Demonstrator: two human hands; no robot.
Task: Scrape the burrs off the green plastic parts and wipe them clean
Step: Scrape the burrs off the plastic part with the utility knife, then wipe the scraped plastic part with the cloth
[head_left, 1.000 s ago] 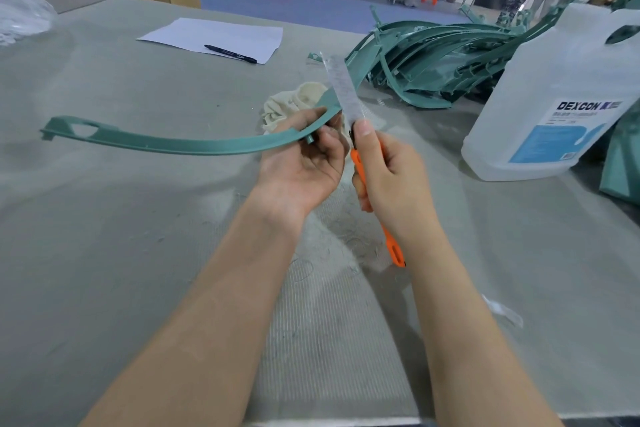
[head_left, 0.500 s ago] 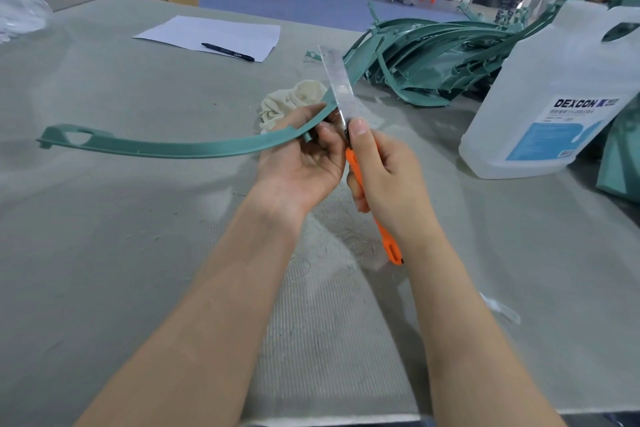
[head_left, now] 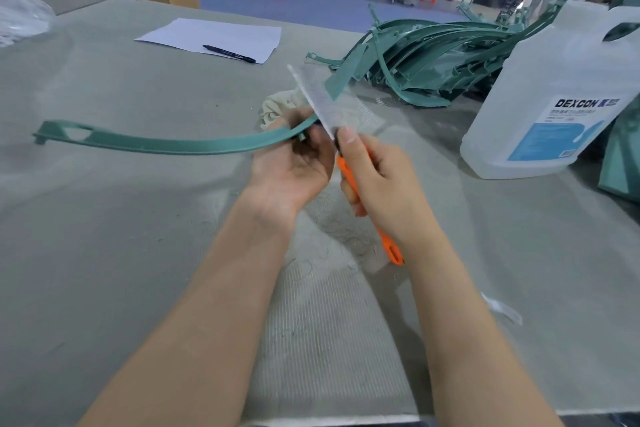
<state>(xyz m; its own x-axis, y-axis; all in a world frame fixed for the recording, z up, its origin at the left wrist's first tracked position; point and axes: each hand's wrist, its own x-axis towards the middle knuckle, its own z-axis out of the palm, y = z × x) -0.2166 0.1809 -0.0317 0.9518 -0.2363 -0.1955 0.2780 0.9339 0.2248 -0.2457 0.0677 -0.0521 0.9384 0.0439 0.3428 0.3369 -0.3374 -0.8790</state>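
Note:
A long curved green plastic part (head_left: 166, 144) hangs over the table, its looped end far left and its other end rising toward the pile. My left hand (head_left: 294, 166) grips it near the middle. My right hand (head_left: 377, 180) holds an orange-handled scraper knife (head_left: 349, 177); its blurred silver blade (head_left: 315, 97) lies across the part's edge just above my left fingers. A cream rag (head_left: 277, 104) lies bunched behind my left hand.
A pile of several green parts (head_left: 436, 55) lies at the back right. A white DEXCON jug (head_left: 561, 97) stands at the right. Paper with a black pen (head_left: 228, 54) sits at the back. Plastic shavings (head_left: 343, 243) litter the grey mat. Cardboard boxes stand far left.
The blade has slid a little up and left along the part's edge and is now blurred. Both hands keep their grip.

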